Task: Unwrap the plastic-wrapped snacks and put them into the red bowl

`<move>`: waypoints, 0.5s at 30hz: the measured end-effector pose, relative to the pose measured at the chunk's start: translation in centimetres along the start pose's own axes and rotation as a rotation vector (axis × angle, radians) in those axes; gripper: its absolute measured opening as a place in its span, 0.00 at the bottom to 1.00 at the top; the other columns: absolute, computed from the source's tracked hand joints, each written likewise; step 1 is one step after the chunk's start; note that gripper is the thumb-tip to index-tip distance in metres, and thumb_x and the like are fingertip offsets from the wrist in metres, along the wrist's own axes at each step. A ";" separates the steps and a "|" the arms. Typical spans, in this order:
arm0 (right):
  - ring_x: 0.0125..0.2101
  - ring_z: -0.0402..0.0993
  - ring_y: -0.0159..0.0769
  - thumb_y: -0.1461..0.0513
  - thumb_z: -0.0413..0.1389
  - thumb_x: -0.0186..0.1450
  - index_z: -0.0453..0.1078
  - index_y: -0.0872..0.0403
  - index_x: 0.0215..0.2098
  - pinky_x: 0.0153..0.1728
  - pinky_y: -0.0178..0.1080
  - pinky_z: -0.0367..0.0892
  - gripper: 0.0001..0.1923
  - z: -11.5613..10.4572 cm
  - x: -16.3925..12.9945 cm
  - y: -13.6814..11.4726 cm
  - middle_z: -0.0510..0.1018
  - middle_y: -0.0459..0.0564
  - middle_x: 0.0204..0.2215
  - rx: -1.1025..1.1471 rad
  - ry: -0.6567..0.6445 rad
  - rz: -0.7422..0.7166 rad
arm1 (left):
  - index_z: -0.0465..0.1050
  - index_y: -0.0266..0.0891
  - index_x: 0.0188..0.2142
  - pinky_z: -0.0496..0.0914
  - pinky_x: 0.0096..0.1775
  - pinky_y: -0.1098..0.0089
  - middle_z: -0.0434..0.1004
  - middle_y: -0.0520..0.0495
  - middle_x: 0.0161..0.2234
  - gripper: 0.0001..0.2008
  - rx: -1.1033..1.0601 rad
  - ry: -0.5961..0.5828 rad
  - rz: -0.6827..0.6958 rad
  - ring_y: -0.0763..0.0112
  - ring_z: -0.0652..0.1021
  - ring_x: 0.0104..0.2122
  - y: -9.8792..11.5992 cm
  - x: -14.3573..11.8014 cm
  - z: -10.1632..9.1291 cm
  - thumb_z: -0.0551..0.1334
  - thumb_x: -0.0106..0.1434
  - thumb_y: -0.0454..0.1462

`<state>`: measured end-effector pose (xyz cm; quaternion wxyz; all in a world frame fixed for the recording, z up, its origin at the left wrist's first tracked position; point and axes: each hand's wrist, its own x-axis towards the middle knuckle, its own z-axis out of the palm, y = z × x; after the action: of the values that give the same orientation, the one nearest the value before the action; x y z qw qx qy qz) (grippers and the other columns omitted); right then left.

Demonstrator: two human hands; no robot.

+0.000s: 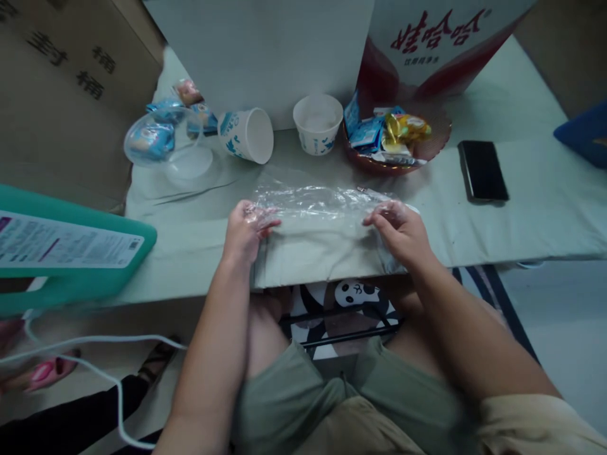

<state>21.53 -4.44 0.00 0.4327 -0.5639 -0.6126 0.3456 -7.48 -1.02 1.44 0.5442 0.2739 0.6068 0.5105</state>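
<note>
Table (521, 221): pale green cloth over it, running left to right, near edge over the knees.
Far side: a white box (265, 50) in the middle, a red-and-white carton (427, 44) with printed characters to its right.
Far left: brown cardboard (71, 76) with dark characters.
Near left: a teal board (71, 278) with a white label, overhanging the table edge.
Floor: pale at the right (559, 328); a panda-print rug (355, 297) under the table.
Lower left: a white cable (95, 360) across the floor.
Light: soft, even, dim.
</note>
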 end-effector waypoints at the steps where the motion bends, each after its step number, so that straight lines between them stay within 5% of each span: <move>1: 0.27 0.78 0.35 0.50 0.57 0.66 0.66 0.50 0.36 0.33 0.41 0.75 0.13 0.2 0.1 0.0 0.80 0.46 0.29 0.081 0.007 0.066 | 0.60 0.46 0.37 0.63 0.18 0.81 0.82 0.54 0.29 0.20 0.018 -0.008 0.028 0.73 0.80 0.21 0.1 -0.2 -0.3 0.68 0.48 0.36; 3: 0.20 0.75 0.31 0.49 0.57 0.65 0.64 0.50 0.39 0.24 0.37 0.72 0.14 0.6 0.3 0.0 0.79 0.44 0.27 0.173 0.028 0.194 | 0.60 0.48 0.41 0.62 0.17 0.80 0.83 0.53 0.30 0.23 0.029 -0.064 0.049 0.71 0.81 0.21 0.2 -0.6 -1.0 0.70 0.49 0.39; 6: 0.15 0.70 0.27 0.52 0.58 0.64 0.63 0.50 0.41 0.17 0.33 0.65 0.14 1.1 0.6 0.3 0.82 0.46 0.33 0.156 0.089 0.281 | 0.65 0.47 0.44 0.66 0.19 0.75 0.83 0.47 0.31 0.29 0.016 -0.222 0.000 0.65 0.83 0.24 0.3 -0.7 -1.9 0.66 0.52 0.61; 9: 0.13 0.66 0.23 0.53 0.56 0.64 0.63 0.50 0.39 0.15 0.33 0.62 0.11 1.1 0.8 0.4 0.83 0.50 0.42 0.080 0.148 0.251 | 0.70 0.44 0.47 0.70 0.23 0.72 0.83 0.41 0.39 0.46 0.071 -0.415 0.011 0.60 0.84 0.31 0.3 -0.7 -2.8 0.64 0.40 0.73; 12: 0.13 0.63 0.24 0.53 0.56 0.64 0.63 0.50 0.41 0.14 0.35 0.60 0.11 0.9 1.1 0.5 0.83 0.52 0.44 -0.001 0.173 0.273 | 0.73 0.41 0.49 0.73 0.28 0.69 0.80 0.40 0.48 0.45 0.324 -0.491 0.089 0.62 0.82 0.34 0.1 -0.7 -3.3 0.77 0.36 0.61; 15: 0.19 0.69 0.30 0.57 0.56 0.62 0.62 0.49 0.49 0.21 0.38 0.67 0.17 0.3 1.2 0.8 0.82 0.53 0.47 -0.119 0.193 0.271 | 0.78 0.40 0.43 0.72 0.30 0.69 0.79 0.46 0.35 0.26 0.611 -0.385 0.193 0.67 0.78 0.30 -0.1 -0.4 -3.2 0.75 0.49 0.51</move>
<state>21.54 -3.13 -0.67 0.4048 -0.6966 -0.5058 0.3084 -10.40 -2.45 1.10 0.4909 0.5708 0.5889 0.2940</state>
